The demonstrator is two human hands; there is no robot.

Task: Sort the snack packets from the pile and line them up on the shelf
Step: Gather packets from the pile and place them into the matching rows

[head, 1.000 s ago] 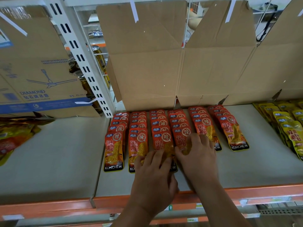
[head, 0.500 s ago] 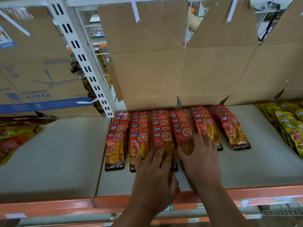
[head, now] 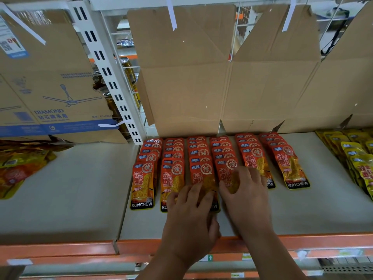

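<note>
Red snack packets (head: 143,184) in six rows on the shelf (head: 302,215) — left hand (head: 189,215) and right hand (head: 248,197) flat on the middle rows' near ends, fingers straight, slightly apart.

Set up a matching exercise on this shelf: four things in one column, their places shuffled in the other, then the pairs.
1. neat rows of red-orange foil snack packets
2. rows of yellow foil snack packets
3. brown cardboard box printed with a blue ceiling fan
4. jumbled pile of orange and yellow packets

A. lying at the far left of the grey shelf
B. shelf middle
C. standing upright, back left
D. far right

Pairs: 1-B, 2-D, 3-C, 4-A
</note>
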